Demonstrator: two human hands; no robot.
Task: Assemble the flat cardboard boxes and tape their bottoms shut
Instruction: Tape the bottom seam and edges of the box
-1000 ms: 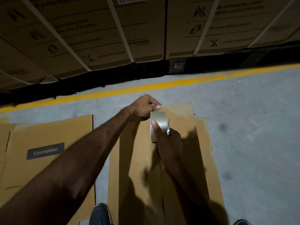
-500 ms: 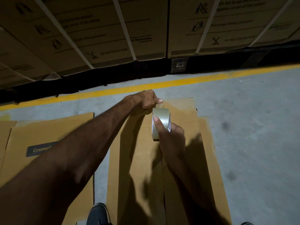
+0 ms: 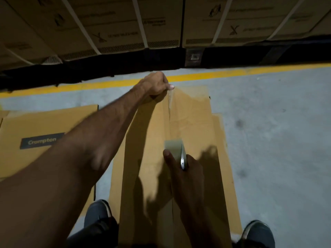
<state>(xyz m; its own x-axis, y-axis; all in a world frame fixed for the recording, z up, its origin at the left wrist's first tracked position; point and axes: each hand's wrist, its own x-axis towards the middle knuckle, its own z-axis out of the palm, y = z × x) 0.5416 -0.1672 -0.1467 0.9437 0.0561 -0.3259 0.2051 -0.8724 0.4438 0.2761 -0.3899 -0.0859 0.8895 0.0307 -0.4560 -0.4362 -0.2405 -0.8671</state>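
Observation:
A brown cardboard box (image 3: 193, 113) stands in front of me with its two bottom flaps folded shut and a seam down the middle. My left hand (image 3: 155, 85) pinches the free end of clear tape at the box's far edge. A strip of tape (image 3: 170, 119) stretches along the seam toward me. My right hand (image 3: 186, 169) grips the roll of clear tape (image 3: 172, 147) over the middle of the seam, with a small metal blade (image 3: 182, 158) held against the roll.
Flat Crompton cartons (image 3: 43, 126) lie on the grey floor to the left. A yellow floor line (image 3: 215, 76) runs behind the box. Strapped stacked cartons (image 3: 125, 24) line the back. My shoes (image 3: 96, 212) stand beside the box.
My right hand has pulled the roll back toward me along the seam, drawing out a long strip. My left hand stayed at the far edge holding the tape end.

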